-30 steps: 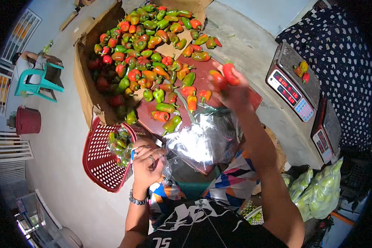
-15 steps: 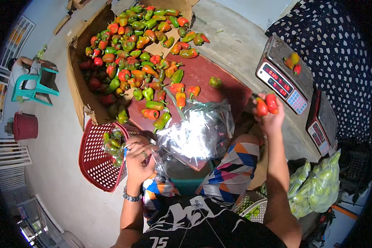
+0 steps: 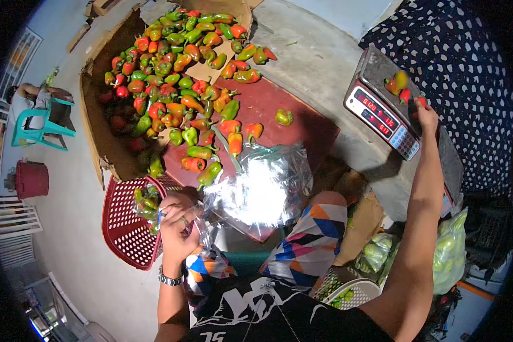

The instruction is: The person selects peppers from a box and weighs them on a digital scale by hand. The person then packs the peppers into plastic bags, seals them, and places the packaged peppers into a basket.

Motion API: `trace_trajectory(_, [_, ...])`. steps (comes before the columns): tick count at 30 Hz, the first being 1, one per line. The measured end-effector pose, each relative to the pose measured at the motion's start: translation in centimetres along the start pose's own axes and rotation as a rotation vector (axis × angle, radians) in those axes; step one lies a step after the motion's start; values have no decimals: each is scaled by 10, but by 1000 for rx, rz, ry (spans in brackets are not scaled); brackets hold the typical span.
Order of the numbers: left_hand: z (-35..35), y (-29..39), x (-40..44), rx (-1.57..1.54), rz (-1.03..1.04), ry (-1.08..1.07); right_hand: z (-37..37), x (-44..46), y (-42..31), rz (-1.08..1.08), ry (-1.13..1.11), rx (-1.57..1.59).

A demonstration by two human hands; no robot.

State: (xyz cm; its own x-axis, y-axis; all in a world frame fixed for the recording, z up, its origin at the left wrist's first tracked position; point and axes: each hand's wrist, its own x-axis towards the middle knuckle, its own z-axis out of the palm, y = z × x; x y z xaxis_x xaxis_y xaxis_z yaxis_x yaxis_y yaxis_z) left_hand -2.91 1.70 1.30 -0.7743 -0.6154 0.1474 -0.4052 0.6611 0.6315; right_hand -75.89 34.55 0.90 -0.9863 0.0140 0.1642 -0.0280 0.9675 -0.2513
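Observation:
My right hand (image 3: 426,117) reaches over the pan of the digital scale (image 3: 382,108), its fingers closed around a red bell pepper (image 3: 421,102). Whether a second pepper sits in that hand is hidden. Beside it on the pan lie several loose peppers (image 3: 397,85), red and yellow-orange, and the red display is lit. My left hand (image 3: 178,228) is shut on a crumpled clear plastic bag (image 3: 205,225) near my knee. Shiny clear plastic bags (image 3: 262,191) are heaped on the red board (image 3: 279,102) in front of me.
Many red and green peppers (image 3: 171,74) spill from an open cardboard box (image 3: 94,108). A red perforated basket (image 3: 125,228) with bagged peppers (image 3: 147,205) stands at left. Bagged green produce (image 3: 450,251) is at right. Farther off, a person (image 3: 31,102) sits by a teal chair (image 3: 45,122).
My right hand has moved right and forward with red pepper, from beside the scale to over its pan. My left hand keeps its grip on the plastic bag. The view has shifted slightly.

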Motion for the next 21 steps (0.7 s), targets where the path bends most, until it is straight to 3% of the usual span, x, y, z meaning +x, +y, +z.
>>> trace_trajectory(2, [0, -1, 1, 30, 9, -2, 6, 3, -8, 35, -115, -49])
trace_trajectory(6, [1, -2, 1, 24, -42, -37, 22, 2, -32, 231, -116, -192])
trace_trajectory(15, [0, -3, 0, 60, -3, -10, 1, -21, -38, 122, -150, -95])
trace_trajectory(18, [1, -6, -3, 40, -8, -3, 6, -12, -24, 31, 97, -33])
trace_trajectory(21, [-1, -5, -4, 29, -24, -9, -12, -85, -28, -226, 537, 271])
